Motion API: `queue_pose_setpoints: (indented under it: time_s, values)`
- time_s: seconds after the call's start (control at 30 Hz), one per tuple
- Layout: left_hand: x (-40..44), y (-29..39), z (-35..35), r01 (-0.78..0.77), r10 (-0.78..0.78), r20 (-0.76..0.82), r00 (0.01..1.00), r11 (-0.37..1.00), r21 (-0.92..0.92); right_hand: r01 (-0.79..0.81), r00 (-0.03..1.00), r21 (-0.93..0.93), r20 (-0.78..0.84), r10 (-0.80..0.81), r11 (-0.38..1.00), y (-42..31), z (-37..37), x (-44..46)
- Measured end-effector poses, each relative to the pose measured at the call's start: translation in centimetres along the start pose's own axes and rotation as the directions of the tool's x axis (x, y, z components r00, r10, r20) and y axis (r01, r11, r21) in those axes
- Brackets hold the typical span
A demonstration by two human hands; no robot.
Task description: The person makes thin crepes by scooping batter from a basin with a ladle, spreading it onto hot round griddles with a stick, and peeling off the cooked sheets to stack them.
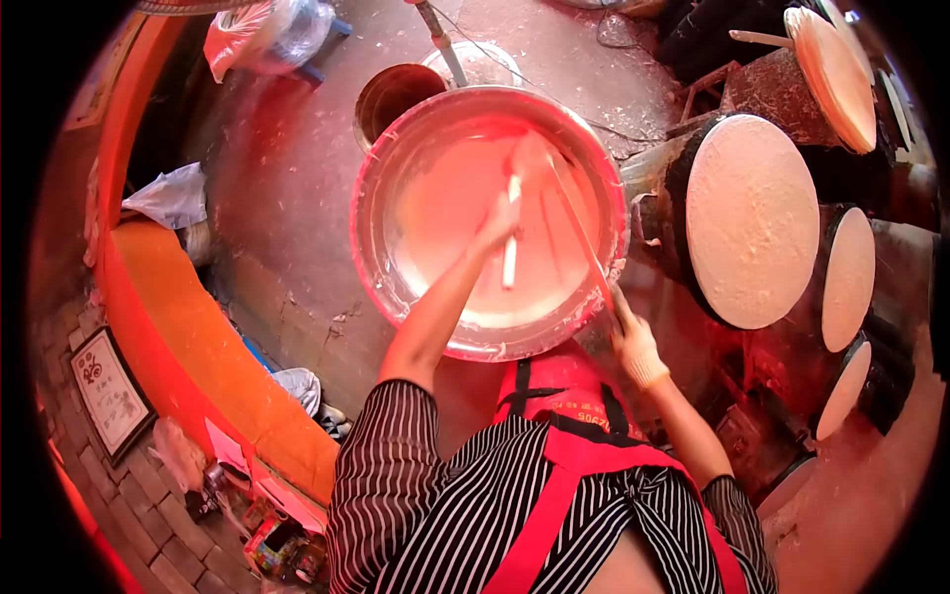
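A wide metal basin [367,213] with a reddish rim stands in front of me, partly filled with pale, smooth batter [445,213]. My left hand [502,220] reaches over the batter, its fingers closed round a short white stick [510,259]. At the basin's right front edge, my right hand [633,342], in a light glove, grips a long thin handle [579,223]. That handle slants across the batter towards a pale, blurred end near the far side; what kind of tool it is I cannot make out.
Round griddles stand to the right, the nearest covered by a pale pancake [752,220]. More pale rounds [836,79] are stacked at the far right. A dark bucket [396,99] stands behind the basin. An orange counter [188,317] curves along the left.
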State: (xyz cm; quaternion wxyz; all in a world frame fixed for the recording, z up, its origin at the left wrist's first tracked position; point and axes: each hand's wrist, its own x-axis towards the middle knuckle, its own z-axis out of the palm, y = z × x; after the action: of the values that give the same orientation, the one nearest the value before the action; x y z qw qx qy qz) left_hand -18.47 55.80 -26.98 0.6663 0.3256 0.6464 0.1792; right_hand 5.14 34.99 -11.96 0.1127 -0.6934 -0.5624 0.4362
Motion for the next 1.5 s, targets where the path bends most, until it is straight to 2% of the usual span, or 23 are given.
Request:
queue_pose_setpoints:
  time_s: [0.03,0.07,0.13,0.17,0.2,0.27,0.33,0.4,0.47,0.53,0.57,0.67,0.8,0.93,0.97,1.07,1.1,1.17,1.23,1.3,1.37,1.4,1.5]
  values:
    - [-1.5,-0.4,0.2,-0.010,0.010,0.050,0.999,1.000,0.007,-0.052,0.998,0.036,0.047,0.050,0.998,-0.2,-1.4,-2.0]
    - [-4.0,0.3,0.3,-0.048,0.037,0.063,0.997,0.984,0.170,0.007,1.000,0.092,0.002,-0.007,0.996,-1.0,-2.7,-4.0]
    - [-8.3,3.3,0.1,-0.130,0.091,0.104,0.990,0.870,0.476,-0.112,0.994,0.135,0.028,0.109,0.985,-1.0,-4.1,-7.6]
    - [-5.5,1.7,-0.3,-0.325,0.328,0.080,0.941,0.814,0.482,-0.172,0.985,0.156,0.046,0.166,0.973,-0.8,-4.4,-8.4]
    - [-0.5,-1.4,-0.9,-0.497,0.545,0.054,0.837,0.715,0.492,-0.212,0.977,0.156,0.043,0.208,0.965,-0.8,-4.4,-8.6]
    - [-1.3,2.3,-1.0,-0.299,0.386,-0.019,0.922,0.743,0.599,-0.284,0.959,0.156,0.036,0.282,0.946,-1.1,-4.2,-8.2]
    - [4.9,-1.7,-1.3,-0.254,0.513,-0.019,0.858,0.457,0.852,-0.339,0.941,0.183,0.057,0.334,0.923,-1.1,-3.3,-5.1]
    - [3.7,-0.8,-0.2,-0.184,0.406,-0.067,0.911,0.547,0.817,-0.328,0.945,0.254,0.089,0.315,0.910,-0.3,-2.1,-2.6]
    - [-0.2,1.7,1.8,-0.008,0.037,-0.059,0.998,0.904,0.428,-0.242,0.970,0.372,0.111,0.215,0.896,0.8,-1.1,-1.1]
    - [-0.8,0.6,2.2,0.166,-0.167,0.159,0.973,0.986,0.021,-0.125,0.991,0.288,0.086,0.104,0.950,2.0,-1.5,-1.1]
    - [-1.4,-0.2,2.7,0.284,-0.226,0.294,0.929,0.943,-0.172,-0.067,0.996,0.241,0.078,0.049,0.968,2.8,-1.9,-1.7]
    - [-6.0,-2.6,4.4,0.342,-0.072,0.476,0.876,0.789,-0.510,0.129,0.991,0.040,0.040,-0.131,0.991,4.8,-3.1,-4.2]
    - [-12.0,-4.7,4.7,0.283,0.243,0.461,0.853,0.528,-0.801,0.143,0.975,-0.002,0.175,-0.140,0.990,3.7,-6.4,-8.0]
    - [-22.7,-0.7,3.5,0.289,0.435,0.366,0.823,0.236,-0.928,0.387,0.906,-0.009,0.188,-0.378,0.922,2.3,-8.3,-10.2]
    - [-25.8,1.0,3.4,0.292,0.462,0.343,0.818,0.180,-0.939,0.446,0.878,0.049,0.167,-0.448,0.893,2.3,-8.1,-10.5]
    - [-34.3,6.8,3.0,0.237,0.444,0.243,0.862,0.071,-0.969,0.602,0.777,0.185,0.086,-0.623,0.776,1.1,-7.9,-10.3]
    - [-36.9,8.6,2.8,0.180,0.438,0.212,0.874,0.114,-0.977,0.642,0.745,0.212,0.056,-0.665,0.737,0.0,-8.1,-10.5]
    - [-40.6,11.0,1.4,0.241,0.552,0.248,0.796,0.087,-0.967,0.715,0.674,0.257,-0.003,-0.739,0.650,-2.7,-8.7,-11.0]
    - [-44.6,13.8,-0.2,0.181,0.564,0.216,0.797,0.118,-0.976,0.731,0.639,0.338,-0.036,-0.768,0.592,-5.9,-9.5,-11.4]
    - [-47.6,16.4,-2.8,0.113,0.567,0.240,0.788,0.251,-0.962,0.682,0.665,0.419,-0.011,-0.747,0.600,-9.6,-11.3,-12.5]
    - [-50.9,19.6,-5.1,0.061,0.585,0.285,0.759,0.372,-0.926,0.691,0.626,0.518,-0.079,-0.776,0.505,-12.0,-11.5,-12.2]
    - [-52.2,21.1,-6.6,-0.008,0.606,0.300,0.737,0.451,-0.892,0.699,0.612,0.544,-0.119,-0.782,0.464,-13.9,-12.0,-12.7]
    - [-57.1,24.1,-7.2,-0.255,0.595,0.103,0.797,0.487,-0.835,0.599,0.634,0.703,-0.125,-0.763,0.383,-18.5,-12.6,-13.8]
